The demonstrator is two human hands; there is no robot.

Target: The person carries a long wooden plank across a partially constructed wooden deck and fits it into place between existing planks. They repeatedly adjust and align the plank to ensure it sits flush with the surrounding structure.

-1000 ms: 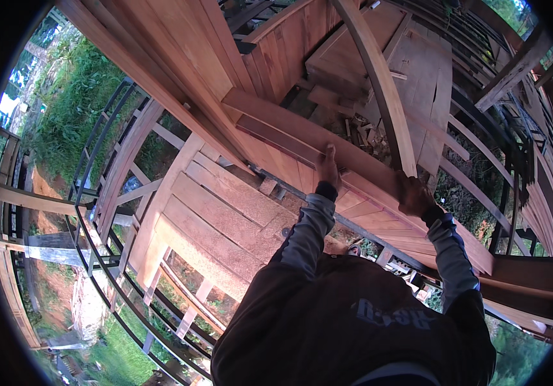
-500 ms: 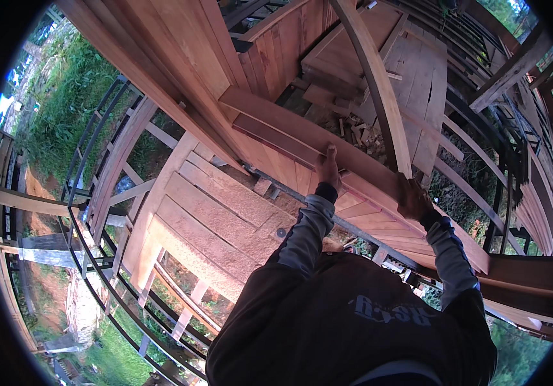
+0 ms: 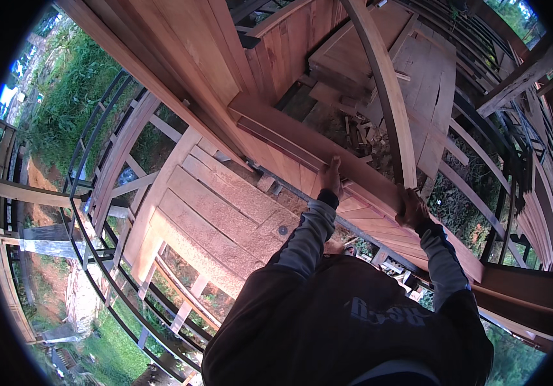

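A long reddish-brown wooden board [image 3: 289, 130] runs diagonally along the top of a low panelled wall [image 3: 275, 149], its far left end against a tall wooden post. My left hand [image 3: 331, 175] grips the board's near edge around its middle, the fingers partly hidden. Farther right along the same board, my right hand [image 3: 412, 208] is closed over its edge, fingertips out of sight. A curved wooden beam [image 3: 386, 83] comes down from above, with its lower end just beyond my right hand.
A slatted wooden platform [image 3: 206, 212] covered in sawdust lies at my left, bordered by curved dark metal rails [image 3: 99, 283]. Beyond the wall are wood offcuts [image 3: 354, 128] and a broad plank surface [image 3: 424, 90]. Tall wooden boards [image 3: 167, 58] rise at upper left.
The board's far left end has come down and nearer, narrowing the gap to the ledge on the wall. Both hands keep hold of it, and the view has shifted slightly.
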